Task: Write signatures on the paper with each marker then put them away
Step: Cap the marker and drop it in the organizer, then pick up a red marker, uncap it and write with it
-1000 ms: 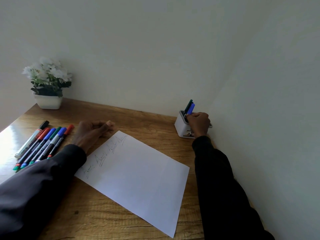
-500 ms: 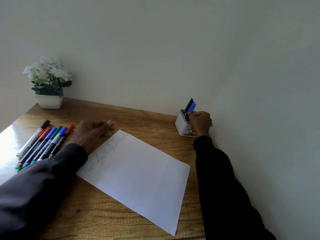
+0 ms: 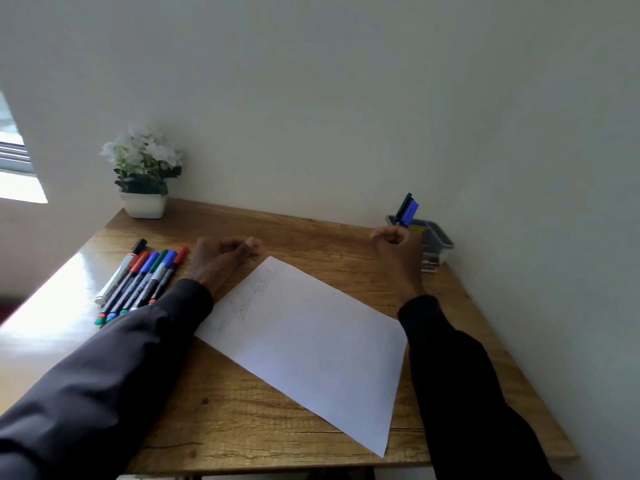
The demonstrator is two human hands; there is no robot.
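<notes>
Head view — left hand point(image 3: 221, 263) clenched, right hand point(image 3: 398, 252) curled empty, rectangular white paper point(image 3: 311, 344)

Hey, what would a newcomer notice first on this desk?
The white paper lies askew mid-table, faint scribbles along its left edge. Left of it, a row of coloured markers lies beside the curled left hand. At the far right, the right hand hovers empty by a holder with two markers standing in it.
</notes>
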